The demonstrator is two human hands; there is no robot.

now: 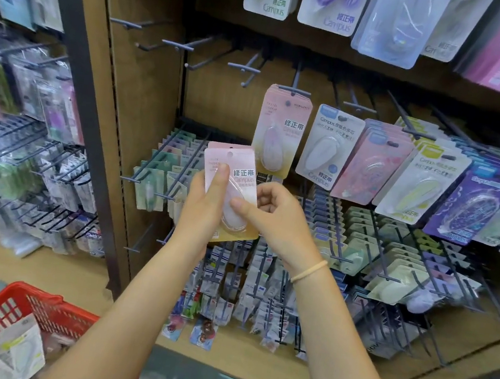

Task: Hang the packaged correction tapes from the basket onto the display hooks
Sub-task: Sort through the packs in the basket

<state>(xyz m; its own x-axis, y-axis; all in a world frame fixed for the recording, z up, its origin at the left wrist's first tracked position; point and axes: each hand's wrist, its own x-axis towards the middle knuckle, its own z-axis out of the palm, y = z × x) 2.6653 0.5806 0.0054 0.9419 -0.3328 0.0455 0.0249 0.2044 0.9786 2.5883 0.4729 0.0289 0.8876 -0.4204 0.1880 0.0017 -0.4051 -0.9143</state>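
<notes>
We're right up at the display wall (147,88) now, and both hands are on a small stack of pink correction tape packs (233,184), held upright in front of the middle of the rack. Our left hand (204,205) wraps the stack from its left edge, thumb laid flat up the front card, fingers hidden behind it. Our right hand (274,214) comes in from the right, thumb pressed on the clear blister low on the front pack and the other fingers curled at the card's right edge, so it pinches the pack. We can see a second pink card peeking out behind the front one; how many more sit behind, we can't tell. Just above and to the right hangs a matching pink pack (281,130) on its hook (295,83), with a white-and-blue pack (327,148) beside it and more rows running off towards the right edge of the rack. To the upper left, several bare hooks (178,45) stick out from the brown back panel. Down at the lower left corner, the red basket (39,305) holds more packaged tapes (15,349), pale cards lying flat. A beige hair tie (309,270) circles our right wrist.
</notes>
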